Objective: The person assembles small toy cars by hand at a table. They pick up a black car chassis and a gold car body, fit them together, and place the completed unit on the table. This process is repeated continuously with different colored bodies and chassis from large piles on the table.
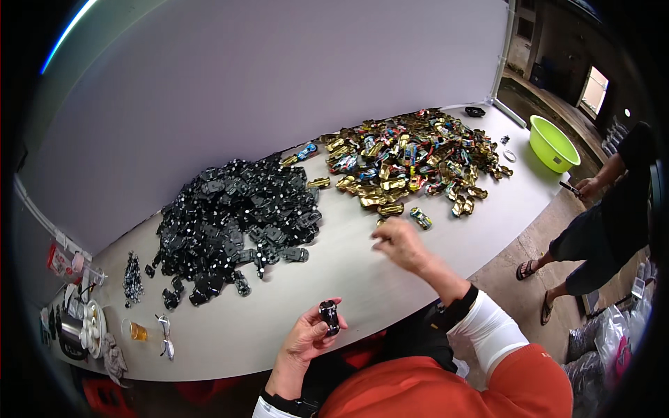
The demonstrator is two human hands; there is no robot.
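Note:
My left hand [306,336], at the table's front edge, grips a small black toy car chassis [328,318] between thumb and fingers. Over the middle of the table is my right hand [404,245], its fingers curled together; whatever they hold, if anything, is hidden. A speck of gold shows just beyond its knuckles. Close by lies a multicoloured toy car body [420,218], and past it a gold car body [390,209]. A large heap of black chassis [233,216] covers the table's left half. To the right spreads a heap of gold and coloured car bodies [418,157].
A lime-green basin [554,145] stands at the table's right end. At the left are a glass of amber drink [137,331], eyeglasses [166,338], a tray of cups [94,327] and small metal parts [132,279]. Another person [606,209] stands at the right, holding a phone.

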